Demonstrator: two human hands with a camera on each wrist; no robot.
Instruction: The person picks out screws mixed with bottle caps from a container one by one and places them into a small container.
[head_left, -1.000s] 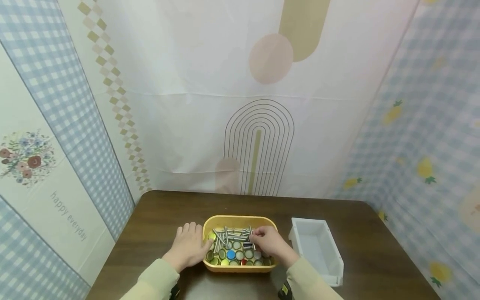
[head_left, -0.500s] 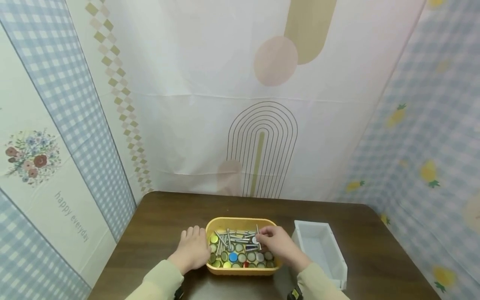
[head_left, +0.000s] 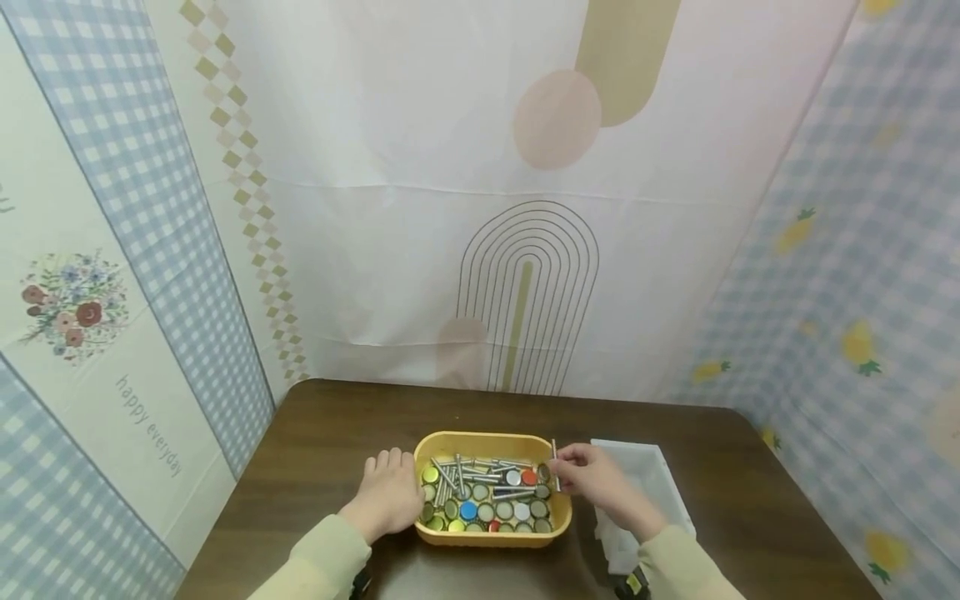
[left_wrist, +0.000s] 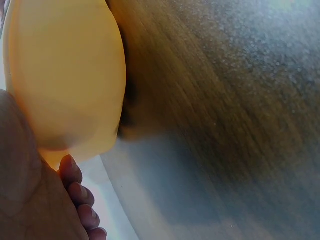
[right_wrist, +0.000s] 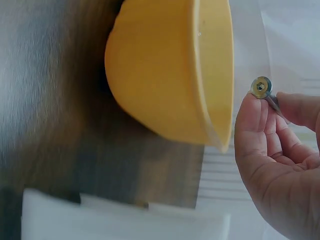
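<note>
One bolt (right_wrist: 261, 87) is pinched in the right hand (head_left: 594, 479) by the tub (head_left: 491, 541), lower middle of the head view; left hand (head_left: 385, 497) just touches its left end, fingers fairly straight

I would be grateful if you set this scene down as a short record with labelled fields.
Left hand: resting against the left end of the yellow tub
Right hand: pinching a silver bolt with a hex socket in its head
Held bolt position: above the tub's rim, at its right end
Tub contents: metal bolts and round caps, including a blue one
White bin: right of the tub, partly hidden by the right arm
Surface: dark brown table
</note>
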